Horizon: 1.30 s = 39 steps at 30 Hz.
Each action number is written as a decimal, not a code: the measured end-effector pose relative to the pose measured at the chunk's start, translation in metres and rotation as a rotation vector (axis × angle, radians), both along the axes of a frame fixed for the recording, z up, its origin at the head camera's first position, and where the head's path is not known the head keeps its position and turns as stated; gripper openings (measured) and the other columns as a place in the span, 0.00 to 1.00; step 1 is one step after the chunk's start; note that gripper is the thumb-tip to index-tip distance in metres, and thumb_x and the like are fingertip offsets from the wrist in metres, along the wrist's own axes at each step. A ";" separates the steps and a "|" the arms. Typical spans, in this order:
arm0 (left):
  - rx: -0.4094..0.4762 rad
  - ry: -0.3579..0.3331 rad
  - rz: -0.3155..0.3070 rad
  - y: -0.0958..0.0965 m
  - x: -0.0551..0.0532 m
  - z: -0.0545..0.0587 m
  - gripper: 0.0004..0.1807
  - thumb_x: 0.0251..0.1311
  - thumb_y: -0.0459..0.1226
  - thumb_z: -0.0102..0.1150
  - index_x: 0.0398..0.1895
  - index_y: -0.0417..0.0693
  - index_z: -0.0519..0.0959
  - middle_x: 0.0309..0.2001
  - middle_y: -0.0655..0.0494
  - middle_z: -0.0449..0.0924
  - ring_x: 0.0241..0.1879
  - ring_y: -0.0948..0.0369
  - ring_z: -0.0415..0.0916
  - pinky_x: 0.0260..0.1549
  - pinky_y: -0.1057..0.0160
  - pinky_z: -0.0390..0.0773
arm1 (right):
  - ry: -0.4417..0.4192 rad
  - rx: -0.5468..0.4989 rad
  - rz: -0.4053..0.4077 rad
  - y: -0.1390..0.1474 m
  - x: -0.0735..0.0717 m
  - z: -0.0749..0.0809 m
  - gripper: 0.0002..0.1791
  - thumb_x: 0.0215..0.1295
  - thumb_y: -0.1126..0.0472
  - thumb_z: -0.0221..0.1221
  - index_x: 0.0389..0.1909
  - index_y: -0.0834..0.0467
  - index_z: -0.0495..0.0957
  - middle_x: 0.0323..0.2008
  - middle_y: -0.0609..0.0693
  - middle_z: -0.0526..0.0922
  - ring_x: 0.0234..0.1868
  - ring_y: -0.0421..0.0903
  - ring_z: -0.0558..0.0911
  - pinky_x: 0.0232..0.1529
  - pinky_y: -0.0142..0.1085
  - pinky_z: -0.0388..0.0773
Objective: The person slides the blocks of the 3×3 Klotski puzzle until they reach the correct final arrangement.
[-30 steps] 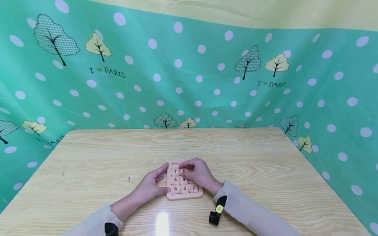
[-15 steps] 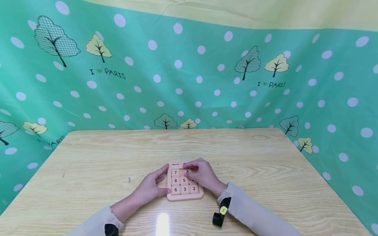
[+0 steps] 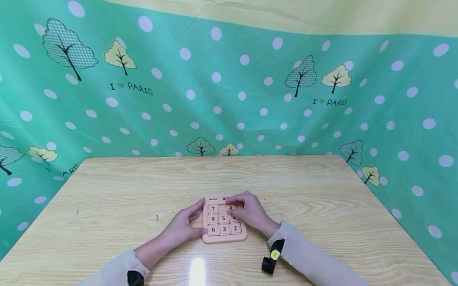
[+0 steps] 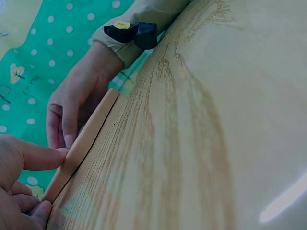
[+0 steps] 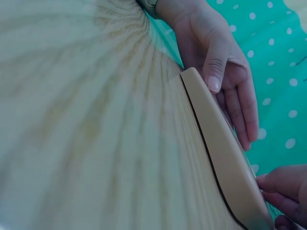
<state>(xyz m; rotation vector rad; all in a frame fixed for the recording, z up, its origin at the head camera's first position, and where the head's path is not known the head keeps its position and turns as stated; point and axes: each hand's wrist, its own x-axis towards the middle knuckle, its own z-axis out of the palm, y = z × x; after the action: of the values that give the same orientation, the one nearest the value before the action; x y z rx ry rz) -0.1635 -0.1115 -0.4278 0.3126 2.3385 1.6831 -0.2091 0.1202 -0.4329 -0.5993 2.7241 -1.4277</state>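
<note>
One pale number-puzzle board [image 3: 224, 239], flat on the wood-grain table [image 3: 125, 190], well in from the far edge, about midway between the side edges; set between the left hand [image 3: 182, 223] and the right hand [image 3: 251, 213]. Eight numbered tiles [image 3: 223, 218] in three rows: 7, gap, 4; 8, 5, 1; 6, 3, 2. Left hand: along the board's left edge, thumb and forefinger spread wide, thumb touching near the near left corner, forefinger at the far left corner. Right hand: over the board's far right part, thumb and forefinger bent and pinching the tile marked 4 [image 3: 231, 207]. Two light sleeves [image 3: 315, 254], each with a black wrist device [image 3: 268, 265]; yellow label [image 3: 275, 254] on the right one. One dotted green cloth [image 3: 229, 95], tree-printed, hanging behind the far edge.
</note>
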 end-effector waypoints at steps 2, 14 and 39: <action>0.000 -0.002 0.004 0.000 0.000 0.000 0.49 0.44 0.30 0.70 0.71 0.38 0.55 0.69 0.40 0.57 0.64 0.41 0.61 0.65 0.49 0.64 | -0.001 -0.003 -0.003 0.001 0.001 0.000 0.13 0.52 0.63 0.68 0.40 0.54 0.85 0.39 0.46 0.81 0.42 0.43 0.74 0.43 0.32 0.74; 0.001 -0.006 -0.009 -0.001 -0.001 -0.002 0.49 0.45 0.32 0.70 0.71 0.38 0.54 0.70 0.39 0.56 0.65 0.42 0.60 0.65 0.50 0.62 | 0.008 0.002 0.012 0.006 0.001 0.002 0.13 0.51 0.63 0.68 0.40 0.55 0.85 0.40 0.46 0.82 0.42 0.44 0.74 0.45 0.35 0.74; 0.019 -0.020 -0.016 -0.002 -0.002 -0.004 0.49 0.47 0.32 0.69 0.72 0.39 0.53 0.70 0.40 0.56 0.65 0.40 0.59 0.65 0.49 0.63 | -0.149 -0.136 0.132 -0.024 -0.003 0.006 0.16 0.56 0.61 0.65 0.47 0.57 0.82 0.46 0.48 0.83 0.47 0.44 0.79 0.48 0.33 0.78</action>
<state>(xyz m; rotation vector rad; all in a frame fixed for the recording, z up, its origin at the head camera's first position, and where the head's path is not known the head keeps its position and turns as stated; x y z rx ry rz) -0.1651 -0.1131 -0.4318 0.3164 2.3007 1.6944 -0.2118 0.0963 -0.4273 -0.6364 2.4419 -1.5664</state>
